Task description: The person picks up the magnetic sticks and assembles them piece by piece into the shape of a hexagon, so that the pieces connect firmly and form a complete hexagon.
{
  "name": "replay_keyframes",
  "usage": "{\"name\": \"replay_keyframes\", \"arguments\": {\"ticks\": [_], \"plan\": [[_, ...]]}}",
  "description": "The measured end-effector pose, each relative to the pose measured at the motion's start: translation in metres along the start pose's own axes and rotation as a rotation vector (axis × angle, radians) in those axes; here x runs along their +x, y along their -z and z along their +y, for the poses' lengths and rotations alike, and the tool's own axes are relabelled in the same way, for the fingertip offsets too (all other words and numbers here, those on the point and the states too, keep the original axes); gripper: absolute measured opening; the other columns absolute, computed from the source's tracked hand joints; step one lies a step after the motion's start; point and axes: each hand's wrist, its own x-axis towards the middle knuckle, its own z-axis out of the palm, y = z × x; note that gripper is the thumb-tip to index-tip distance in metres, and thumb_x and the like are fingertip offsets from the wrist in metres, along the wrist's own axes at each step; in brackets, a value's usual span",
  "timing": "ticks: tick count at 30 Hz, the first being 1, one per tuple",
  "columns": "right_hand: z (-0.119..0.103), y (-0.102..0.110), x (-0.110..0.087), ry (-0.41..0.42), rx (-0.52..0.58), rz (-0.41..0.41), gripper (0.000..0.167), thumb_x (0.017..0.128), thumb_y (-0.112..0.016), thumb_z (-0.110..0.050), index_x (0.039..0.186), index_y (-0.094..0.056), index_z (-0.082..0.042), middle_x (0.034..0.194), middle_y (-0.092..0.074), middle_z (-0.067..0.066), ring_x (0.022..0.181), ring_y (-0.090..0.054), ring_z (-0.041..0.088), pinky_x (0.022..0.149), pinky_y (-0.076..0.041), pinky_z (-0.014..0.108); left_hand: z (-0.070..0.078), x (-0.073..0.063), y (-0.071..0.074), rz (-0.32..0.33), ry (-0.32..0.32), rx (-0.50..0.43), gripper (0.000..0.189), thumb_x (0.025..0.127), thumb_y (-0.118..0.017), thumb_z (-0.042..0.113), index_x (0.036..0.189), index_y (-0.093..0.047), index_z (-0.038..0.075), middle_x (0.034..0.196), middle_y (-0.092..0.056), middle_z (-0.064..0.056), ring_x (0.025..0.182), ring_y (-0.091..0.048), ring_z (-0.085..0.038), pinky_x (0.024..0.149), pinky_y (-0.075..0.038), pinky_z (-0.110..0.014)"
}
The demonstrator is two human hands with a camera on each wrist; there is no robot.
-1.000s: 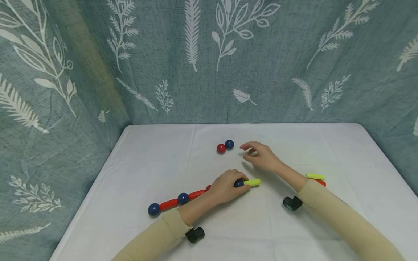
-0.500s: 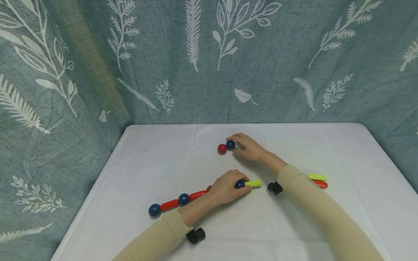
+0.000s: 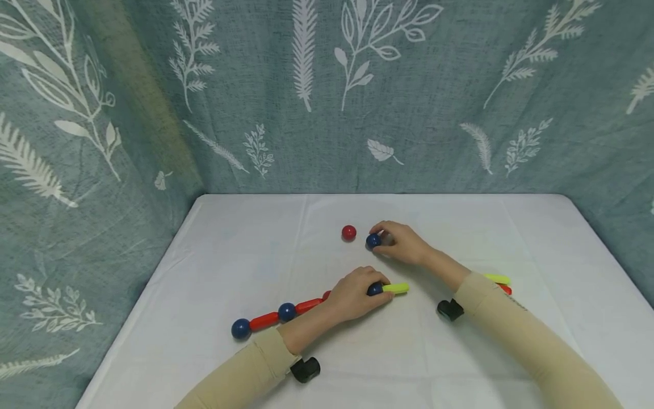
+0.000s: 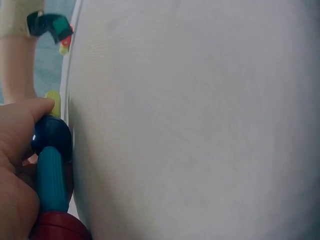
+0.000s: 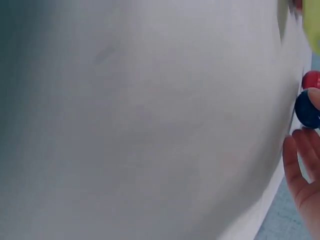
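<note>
A chain of balls and rods lies slanting on the table, with a blue ball point(image 3: 241, 329) at its left end and a red rod point(image 3: 264, 321) beside it. My left hand point(image 3: 352, 292) grips its right part, by a blue ball point(image 4: 52, 136) and a teal rod point(image 4: 52, 177); a yellow-green rod point(image 3: 395, 288) sticks out past the thumb. The hand hides the chain's middle in the head view. Farther back, my right hand point(image 3: 406, 244) pinches a loose blue ball point(image 3: 373, 241) between thumb and fingers. A red ball point(image 3: 349, 233) sits apart, just left of it.
To the right, partly behind the right forearm, lie another yellow-green rod point(image 3: 497, 279) and a red rod point(image 3: 506, 288). White cloth covers the table point(image 3: 245, 244). A patterned teal curtain point(image 3: 317, 142) hangs behind its far edge and along the left.
My right hand has reached to the blue ball beside the red one, taken hold of it and drawn it nearer and to the right. The left hand and chain stay put.
</note>
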Motion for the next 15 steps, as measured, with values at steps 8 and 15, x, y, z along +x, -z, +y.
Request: {"name": "replay_keyframes", "arguments": {"ticks": [8, 15], "plan": [[-0.001, 0.011, -0.049, -0.016, 0.05, -0.037, 0.035, 0.086, -0.073, -0.007, 0.118, -0.061, -0.003, 0.114, -0.064, 0.01, 0.101, -0.062, 0.025, 0.079, -0.054, 0.03, 0.0, 0.0, -0.001, 0.011, -0.013, -0.021, 0.022, 0.092, -0.068, 0.032, 0.107, -0.071, 0.015, 0.1, -0.063, 0.002, 0.089, -0.054, -0.011, 0.074, -0.045, -0.02], [0.003, 0.021, -0.089, 0.004, 0.071, -0.066, 0.035, 0.085, -0.075, -0.008, 0.118, -0.063, -0.005, 0.113, -0.062, 0.006, 0.097, -0.061, 0.02, 0.076, -0.054, 0.028, 0.001, 0.001, 0.0, 0.03, -0.013, -0.03, 0.022, 0.092, -0.068, 0.03, 0.106, -0.072, 0.014, 0.098, -0.065, 0.002, 0.091, -0.055, -0.012, 0.078, -0.045, -0.022]]}}
